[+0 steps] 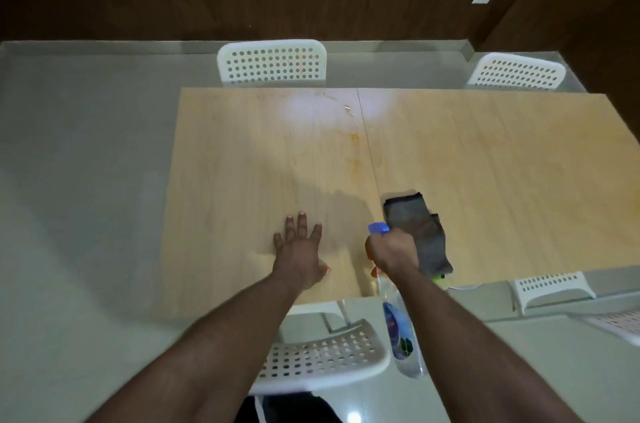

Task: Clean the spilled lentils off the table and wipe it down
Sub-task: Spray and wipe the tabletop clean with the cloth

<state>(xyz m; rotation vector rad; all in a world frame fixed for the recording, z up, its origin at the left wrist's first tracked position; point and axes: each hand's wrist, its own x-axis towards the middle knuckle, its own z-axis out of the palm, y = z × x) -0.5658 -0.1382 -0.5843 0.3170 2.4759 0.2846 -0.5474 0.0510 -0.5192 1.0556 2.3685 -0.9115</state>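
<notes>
Two hands reach over a light wooden table (242, 163). The left hand (300, 248) lies flat on the tabletop near the front edge, fingers straight and spread. The right hand (393, 251) is curled round the neck of a spray bottle (401, 336), whose blue nozzle (378, 228) points away over the table while its clear body hangs down past the front edge. Just beside that hand, on the right, a grey cloth (415, 225) lies crumpled on the table, close to the seam (367, 145) that splits the top in two. Orange smears (356, 159) run along the seam, and a few small bits (348, 110) sit near the far edge; no heap of lentils can be made out. White perforated chairs stand around: one (272, 64) at the far side, another (516, 73) far right, one (325, 355) tucked under the near edge.
</notes>
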